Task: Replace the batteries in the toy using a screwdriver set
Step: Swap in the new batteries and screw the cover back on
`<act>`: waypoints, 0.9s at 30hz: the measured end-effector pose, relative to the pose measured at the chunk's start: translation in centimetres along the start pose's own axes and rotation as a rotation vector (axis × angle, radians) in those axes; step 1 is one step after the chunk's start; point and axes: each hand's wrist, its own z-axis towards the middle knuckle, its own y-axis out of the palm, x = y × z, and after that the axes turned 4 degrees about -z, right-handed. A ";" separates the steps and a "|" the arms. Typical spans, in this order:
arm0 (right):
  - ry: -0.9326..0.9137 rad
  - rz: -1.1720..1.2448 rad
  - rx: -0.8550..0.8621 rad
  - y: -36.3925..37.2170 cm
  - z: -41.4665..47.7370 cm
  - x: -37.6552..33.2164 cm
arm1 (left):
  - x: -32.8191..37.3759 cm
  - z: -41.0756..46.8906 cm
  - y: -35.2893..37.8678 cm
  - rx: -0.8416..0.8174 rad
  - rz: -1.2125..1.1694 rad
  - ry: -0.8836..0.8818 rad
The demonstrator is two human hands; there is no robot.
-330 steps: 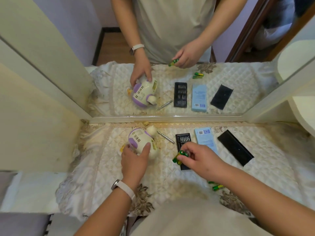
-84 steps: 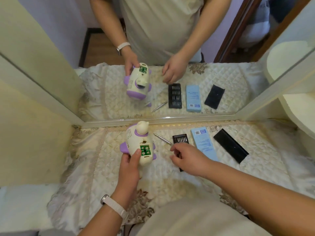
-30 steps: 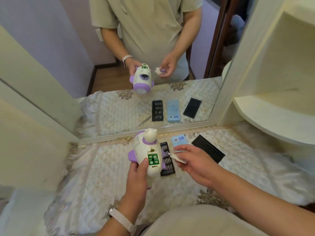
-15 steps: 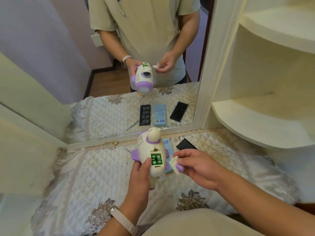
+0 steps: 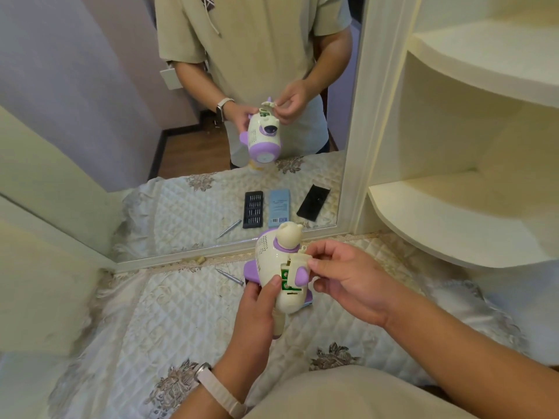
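My left grip (image 5: 257, 309) is closed round the toy (image 5: 272, 261), a cream bear-shaped body with purple trim. I hold it from below and behind, and my thumb lies on its shell just beside the battery bay. The toy is up in the air above the table (image 5: 157, 316), near the lower edge of the mirror (image 5: 90, 116). Its head points up and away from me, and its underside is turned toward my face.

My right grip (image 5: 348, 279) pinches the battery cover (image 5: 295, 267) between thumb and forefinger, with the other fingers curled loosely below. The cover sits at the right side of the bay, touching the toy and tilted rather than flush. The green batteries (image 5: 284, 275) show in the gap along its left edge. I cannot tell whether any tab of the cover is seated.

A silver screwdriver (image 5: 230, 277) lies on the quilted cloth to the left of the toy, apart from both hands. A pale watch strap (image 5: 217, 391) is on my left wrist.

In the mirror, the black bit tray (image 5: 253, 209), a blue box (image 5: 279, 208) and a black lid (image 5: 313, 202) appear side by side on the cloth. On the table itself they are hidden behind the toy and my hands. Cream corner shelves (image 5: 453, 225) stand to the right of the mirror.
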 end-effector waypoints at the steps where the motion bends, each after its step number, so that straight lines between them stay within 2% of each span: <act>1: -0.013 -0.031 -0.002 0.0 0.1 0.0 | 0.1 0.0 0.1 -0.002 0.004 -0.004; 7: -0.042 -0.127 -0.013 -0.3 0.5 -0.1 | 1.1 0.2 0.5 0.027 0.029 -0.030; 12: -0.096 -0.344 0.011 -0.2 1.2 -0.5 | 1.6 0.7 0.5 0.030 0.050 -0.016; 20: -0.160 -0.475 0.018 0.3 2.6 -0.8 | 2.6 1.3 0.8 0.114 0.050 0.001; 27: -0.158 -0.528 0.010 -0.2 2.5 -0.7 | 2.6 1.1 1.2 0.031 0.022 0.003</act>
